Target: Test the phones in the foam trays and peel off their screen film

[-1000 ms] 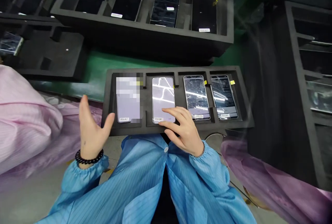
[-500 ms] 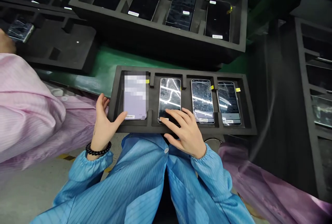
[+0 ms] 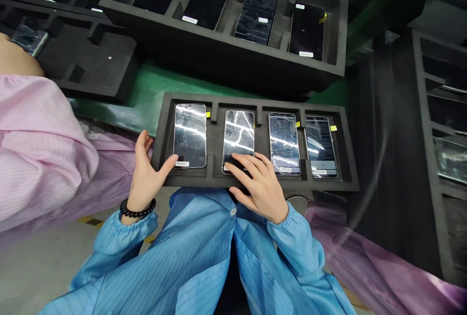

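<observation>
Four phones seated, both hands at the near tray

Your left hand (image 3: pixel 146 178) clasps the foam tray (image 3: pixel 255 182) at its near-left corner, thumb on top; your right hand (image 3: pixel 257 183), fingers spread, rests on the second phone (image 3: pixel 239 135). All four pockets are filled. Another loaded tray (image 3: pixel 226 37) sits beyond, and a pink sleeve (image 3: pixel 40 144) crowds your left.

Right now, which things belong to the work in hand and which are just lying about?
In hand:
- near foam tray, left hand gripping its left end
- second phone, right hand resting on it

Lying about:
- far tray of dark phones
- empty foam tray
- co-worker's pink sleeve
</observation>
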Available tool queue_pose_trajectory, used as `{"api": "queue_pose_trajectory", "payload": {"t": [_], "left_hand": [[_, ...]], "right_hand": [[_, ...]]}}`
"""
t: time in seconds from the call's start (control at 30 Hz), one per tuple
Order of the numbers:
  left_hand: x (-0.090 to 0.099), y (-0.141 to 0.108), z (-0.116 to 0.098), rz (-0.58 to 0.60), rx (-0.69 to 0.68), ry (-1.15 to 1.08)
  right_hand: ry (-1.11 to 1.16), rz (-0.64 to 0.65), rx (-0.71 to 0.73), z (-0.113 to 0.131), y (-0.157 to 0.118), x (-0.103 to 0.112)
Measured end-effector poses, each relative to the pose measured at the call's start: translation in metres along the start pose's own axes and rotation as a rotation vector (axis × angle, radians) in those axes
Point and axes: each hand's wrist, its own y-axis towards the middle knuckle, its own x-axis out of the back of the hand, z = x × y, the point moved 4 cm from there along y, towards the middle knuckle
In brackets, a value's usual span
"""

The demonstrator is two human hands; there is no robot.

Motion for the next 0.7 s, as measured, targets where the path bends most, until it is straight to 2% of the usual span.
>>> {"api": "queue_pose_trajectory", "payload": {"t": [0.7], "left_hand": [[0.0006, -0.0006, -0.0009, 0.018, -0.015, -0.015]], "right_hand": [[0.029, 0.003, -0.027, -0.001, -0.0016, -0.0021]]}}
